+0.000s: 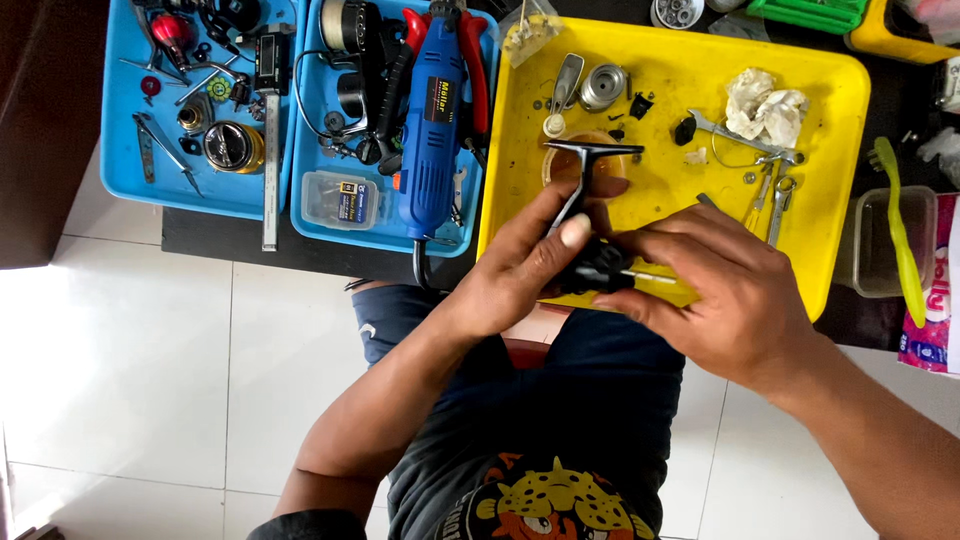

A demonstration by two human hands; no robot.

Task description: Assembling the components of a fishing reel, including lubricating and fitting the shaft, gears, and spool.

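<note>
While both hands meet over the near edge of the yellow tray (840,120), a black fishing reel body (598,262) sits clamped between them, just above the person's lap. The left hand (525,262) wraps the reel from the left, its thumb laid flat along the part's upper face and its fingers curled under it, closed on the body. The right hand (725,295) comes in from the right, its fingertips pressed against the reel's right side, where a thin metal shaft (650,276) pokes out toward the palm; whether those fingers pinch the shaft or only steady the body I cannot tell.

From the held body a black stem rises away from the person and ends in a flat T-shaped foot (592,150), so the long axis runs from the lap up toward the far side of the tray, leaning slightly to the left at the hands. The foot's crossbar lies across that axis, left to right. The shaft points sideways to the right.

On the tray beyond the foot lie a round silver spool (603,87), a crumpled tissue (764,104) and small spanners (775,195). To the left, a blue rotary tool (432,120) rests in a blue tray (312,215).
</note>
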